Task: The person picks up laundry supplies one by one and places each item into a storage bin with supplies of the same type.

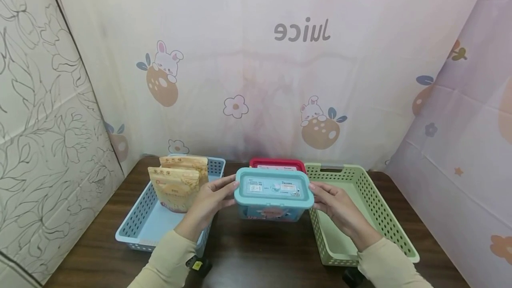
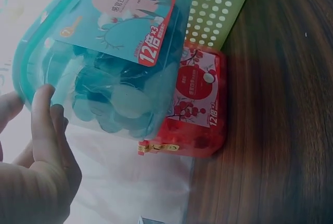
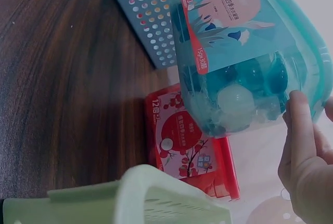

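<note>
A clear tub of laundry pods with a teal lid (image 1: 274, 188) is held up over the table between both hands. My left hand (image 1: 210, 199) grips its left end under the lid's rim, and my right hand (image 1: 338, 208) grips the right end likewise. In the left wrist view, blue pods (image 2: 112, 99) show through the tub's wall beside the fingers (image 2: 44, 125). Behind it a red tub of pods (image 2: 200, 104) stands on the table; from the head only its red lid (image 1: 278, 162) shows, partly hidden by the teal tub.
At the left, a blue perforated basket (image 1: 138, 223) holds two yellow pouches (image 1: 176, 188) standing upright. A green perforated basket (image 1: 384, 199) stands at the right, close to the red tub. The brown wooden table (image 1: 260, 257) ends at a printed curtain (image 1: 240, 79).
</note>
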Available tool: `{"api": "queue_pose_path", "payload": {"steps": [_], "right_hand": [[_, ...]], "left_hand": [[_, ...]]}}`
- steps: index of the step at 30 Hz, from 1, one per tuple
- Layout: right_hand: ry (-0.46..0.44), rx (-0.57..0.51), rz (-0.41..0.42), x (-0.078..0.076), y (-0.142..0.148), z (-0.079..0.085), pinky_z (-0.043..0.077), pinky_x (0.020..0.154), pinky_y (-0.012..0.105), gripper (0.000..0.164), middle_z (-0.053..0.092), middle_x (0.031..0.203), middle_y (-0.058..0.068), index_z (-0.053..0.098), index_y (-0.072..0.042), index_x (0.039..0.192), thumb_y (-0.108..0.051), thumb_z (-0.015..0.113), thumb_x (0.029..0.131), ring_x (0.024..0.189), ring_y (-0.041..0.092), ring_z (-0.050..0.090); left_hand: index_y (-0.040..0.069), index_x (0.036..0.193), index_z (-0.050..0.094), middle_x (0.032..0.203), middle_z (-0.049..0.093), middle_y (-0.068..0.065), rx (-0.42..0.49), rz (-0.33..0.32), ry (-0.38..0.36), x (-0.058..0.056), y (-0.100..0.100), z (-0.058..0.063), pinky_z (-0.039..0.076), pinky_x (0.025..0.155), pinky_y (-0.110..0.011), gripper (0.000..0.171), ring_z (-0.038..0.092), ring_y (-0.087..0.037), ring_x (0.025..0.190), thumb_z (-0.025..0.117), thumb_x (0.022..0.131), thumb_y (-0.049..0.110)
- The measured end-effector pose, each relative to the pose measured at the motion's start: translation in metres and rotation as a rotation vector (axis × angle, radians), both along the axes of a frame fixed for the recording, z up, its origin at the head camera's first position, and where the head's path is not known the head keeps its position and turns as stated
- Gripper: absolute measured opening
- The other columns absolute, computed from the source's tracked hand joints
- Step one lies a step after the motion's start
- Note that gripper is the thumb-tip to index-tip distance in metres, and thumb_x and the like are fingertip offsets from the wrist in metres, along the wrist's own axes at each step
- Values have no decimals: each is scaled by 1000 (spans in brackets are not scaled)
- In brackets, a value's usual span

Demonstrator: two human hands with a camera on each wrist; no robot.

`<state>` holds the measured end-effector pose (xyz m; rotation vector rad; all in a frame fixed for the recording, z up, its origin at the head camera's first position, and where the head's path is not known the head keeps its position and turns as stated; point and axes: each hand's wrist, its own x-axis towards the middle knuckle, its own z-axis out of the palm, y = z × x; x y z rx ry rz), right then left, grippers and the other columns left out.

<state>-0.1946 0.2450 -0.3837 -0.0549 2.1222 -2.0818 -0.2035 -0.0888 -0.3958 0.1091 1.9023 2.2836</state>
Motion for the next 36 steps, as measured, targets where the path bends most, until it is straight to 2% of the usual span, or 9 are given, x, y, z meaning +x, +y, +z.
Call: {"api": "queue_pose_path", "payload": {"steps": [6, 14, 23, 30, 33, 36], "right_hand": [[9, -4, -5, 0, 1, 0, 58, 83, 28, 57, 71, 107, 10, 46, 13, 140, -26, 62, 102, 93, 16, 70], [33, 10, -14, 0, 6, 3, 57, 85, 30, 58, 71, 108, 12, 45, 16, 139, -25, 62, 102, 93, 18, 71], [83, 37, -11, -1, 24, 7, 58, 84, 30, 52, 72, 106, 8, 52, 15, 134, -25, 61, 102, 93, 18, 71], [72, 72, -47, 0, 38, 10, 57, 85, 27, 58, 71, 107, 3, 46, 14, 140, -29, 59, 103, 95, 15, 69], [68, 86, -72, 0, 46, 11, 57, 84, 26, 54, 71, 105, 0, 51, 10, 137, -31, 59, 103, 95, 13, 68], [71, 65, -83, 0, 54, 14, 57, 83, 25, 37, 71, 103, -2, 63, -2, 128, -29, 59, 103, 93, 12, 68]], "left_hand": [[0, 137, 59, 124, 66, -14, -12, 23, 3, 1, 4, -1, 57, 88, -37, 52, 67, -20, 102, 73, 94, 26], [1, 138, 58, 125, 64, -14, 10, -1, 21, 2, 9, 0, 56, 90, -38, 52, 66, -22, 107, 72, 94, 26], [1, 140, 56, 129, 61, -17, 35, -32, 31, -5, 25, -2, 57, 88, -35, 59, 66, -23, 108, 74, 93, 32], [3, 140, 57, 133, 61, -15, 56, -47, 48, -8, 41, 0, 56, 90, -38, 60, 67, -23, 107, 75, 92, 35], [3, 141, 56, 133, 60, -15, 71, -59, 57, -9, 49, 0, 56, 91, -38, 59, 66, -22, 107, 73, 93, 33], [3, 142, 55, 133, 59, -15, 106, -73, 55, -10, 58, 1, 55, 91, -38, 57, 66, -21, 107, 72, 95, 30]]}}
